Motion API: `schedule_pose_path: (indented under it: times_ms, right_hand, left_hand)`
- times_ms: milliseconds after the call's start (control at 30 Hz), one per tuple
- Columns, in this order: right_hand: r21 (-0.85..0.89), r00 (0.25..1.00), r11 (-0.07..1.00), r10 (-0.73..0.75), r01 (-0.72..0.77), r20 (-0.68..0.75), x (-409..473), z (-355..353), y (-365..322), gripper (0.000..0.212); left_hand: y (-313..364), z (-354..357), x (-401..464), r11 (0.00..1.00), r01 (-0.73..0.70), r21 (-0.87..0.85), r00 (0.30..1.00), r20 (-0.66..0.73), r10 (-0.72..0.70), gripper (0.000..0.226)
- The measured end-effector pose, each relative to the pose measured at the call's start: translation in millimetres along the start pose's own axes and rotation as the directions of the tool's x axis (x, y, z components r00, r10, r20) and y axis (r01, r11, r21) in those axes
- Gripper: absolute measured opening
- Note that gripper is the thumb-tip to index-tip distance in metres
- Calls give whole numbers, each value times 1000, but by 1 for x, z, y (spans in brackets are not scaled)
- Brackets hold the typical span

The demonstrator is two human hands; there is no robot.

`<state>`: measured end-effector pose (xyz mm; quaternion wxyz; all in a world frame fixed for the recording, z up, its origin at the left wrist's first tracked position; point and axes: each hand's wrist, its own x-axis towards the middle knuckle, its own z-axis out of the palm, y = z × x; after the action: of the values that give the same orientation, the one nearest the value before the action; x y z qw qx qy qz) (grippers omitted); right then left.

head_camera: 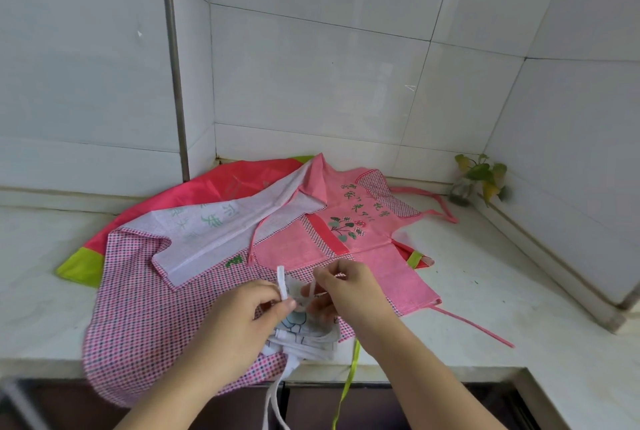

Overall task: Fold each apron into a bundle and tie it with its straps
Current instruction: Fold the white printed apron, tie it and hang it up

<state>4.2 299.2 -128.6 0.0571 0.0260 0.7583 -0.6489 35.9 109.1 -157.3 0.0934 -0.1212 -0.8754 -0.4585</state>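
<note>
Right at the counter's (pixel 485 291) front edge, a person works on a small white bundle (pixel 304 331), a folded apron with a pale blue print, lying on top of a spread checked apron (pixel 138 308). The left hand (pixel 242 318) pinches a white strap (pixel 282 282) between thumb and forefinger, the strap's end standing up above the fingers. The right hand (pixel 349 291) pinches another white strap end just beside it, fingers curled round it, directly over the bundle. Both hands are close together, almost touching. More white strap (pixel 273 398) trails from the bundle down over the counter edge, and a lime-green strap (pixel 348 384) hangs beside it.

Behind the hands lies a heap of unfolded aprons. A pink apron (pixel 363 221) with green lettering and a flower print is spread flat, its pink strap (pixel 474 327) running out to the right across the counter. Part of a white inside-out panel (pixel 221 228) overlaps it. Under these lies a red apron (pixel 207 187) with lime-green trim, reaching back to the tiled wall (pixel 311 65). In the far right corner stands a small plant (pixel 481 176), leaves green and yellow, well apart from the aprons.
</note>
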Motion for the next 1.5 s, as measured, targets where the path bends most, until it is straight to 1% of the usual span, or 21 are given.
schedule_pose_path:
  times_ms: [100, 200, 233, 367, 467, 533, 600, 667, 733, 767, 867, 933, 1000, 1067, 1167, 1267, 1333, 1400, 1467, 1500]
  right_hand:
    - [21, 1000, 1000, -11, 11, -4, 0, -2, 9, 22]
    - [19, 999, 999, -39, 38, 29, 0, -5, 13, 10]
    - [21, 999, 999, -44, 43, 27, 0, -6, 14, 9]
    - [14, 999, 999, -32, 33, -44, -1, -7, 14, 22]
    - [27, 997, 1000, -2, 4, -74, 0, -7, 13, 25]
    - [83, 994, 996, 30, -21, -108, -1, -5, 10, 25]
    - [212, 985, 976, 91, -58, -149, -1, -5, 6, 25]
    - [322, 965, 942, 169, -99, -199, 4, -7, 5, 29]
    - [386, 948, 915, 219, -118, -232, 8, -8, 8, 29]
    - [377, 949, 920, 210, -111, -234, 8, -7, 10, 29]
    - [297, 976, 954, 95, -34, -194, 4, -2, 14, 27]
    - [268, 982, 963, 32, 19, -186, 1, -1, 17, 26]
    - [234, 978, 969, -26, 75, -207, -2, -1, 22, 26]
    - [155, 960, 974, -125, 167, -249, -6, 1, 29, 25]
    - [10, 921, 945, -318, 328, -227, -9, 7, 39, 24]
    - [-27, 910, 930, -364, 366, -197, -7, 13, 47, 23]
    - [-102, 882, 907, -421, 408, -214, -5, 14, 49, 21]
    - [-172, 861, 885, -463, 433, -212, -3, 15, 51, 21]
    - [-202, 875, 899, -429, 388, -224, -2, 15, 53, 21]
    - [-187, 891, 915, -393, 356, -226, -2, 15, 54, 23]
  left_hand:
    - [3, 0, 2, 998, 57, -25, 998, 21, -57, 18]
    - [4, 2, 5, 996, 77, -35, 997, 11, -77, 16]
    - [5, 2, 5, 995, 81, -63, 997, 14, -80, 15]
    - [9, 7, 6, 979, 87, -184, 996, 47, -79, 17]
    - [10, 8, 5, 965, 104, -239, 994, 38, -98, 21]
    - [13, 9, 4, 972, 116, -206, 992, 78, -102, 25]
    - [17, 9, 4, 976, 127, -179, 985, 138, -103, 29]
    - [19, 8, 7, 979, 126, -160, 982, 156, -101, 30]
    - [20, 7, 8, 989, 122, -85, 981, 161, -108, 31]
    - [19, 7, 8, 992, 122, -38, 981, 154, -115, 31]
    - [15, 10, 9, 987, 150, 63, 982, 105, -156, 30]
    - [18, 14, 10, 983, 143, 111, 987, 55, -150, 30]
    - [24, 18, 12, 984, 129, 127, 992, -4, -129, 31]
    - [29, 23, 15, 983, 136, 126, 990, -43, -132, 31]
    - [29, 29, 22, 967, 144, 210, 989, -42, -138, 29]
    - [29, 31, 27, 947, 117, 300, 993, -4, -122, 29]
    - [30, 32, 26, 949, 90, 303, 994, 34, -105, 28]
    - [29, 30, 25, 962, 92, 259, 991, 70, -114, 24]
    - [27, 26, 23, 981, 138, 137, 983, 104, -153, 15]
    - [28, 24, 21, 984, 159, 75, 980, 106, -166, 14]
